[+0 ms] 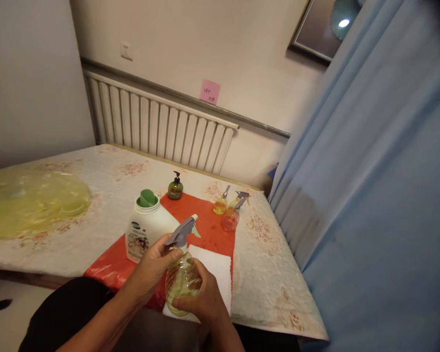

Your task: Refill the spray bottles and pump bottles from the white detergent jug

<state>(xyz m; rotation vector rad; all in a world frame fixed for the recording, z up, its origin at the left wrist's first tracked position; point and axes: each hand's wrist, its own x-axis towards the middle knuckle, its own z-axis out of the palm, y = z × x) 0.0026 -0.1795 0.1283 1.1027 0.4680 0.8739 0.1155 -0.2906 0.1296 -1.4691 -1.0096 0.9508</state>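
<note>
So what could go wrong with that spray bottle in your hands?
1. The left hand is at the grey spray head while the right hand holds the spray bottle; if the head is loose, the yellowish liquid might spill onto the white cloth.
2. The white jug stands close by the left hand with its green cap sitting loosely; an elbow bump could tip it.

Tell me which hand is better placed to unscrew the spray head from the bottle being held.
Probably the left hand: its fingers already sit at the grey spray head, while the right hand cradles the spray bottle body.
</note>
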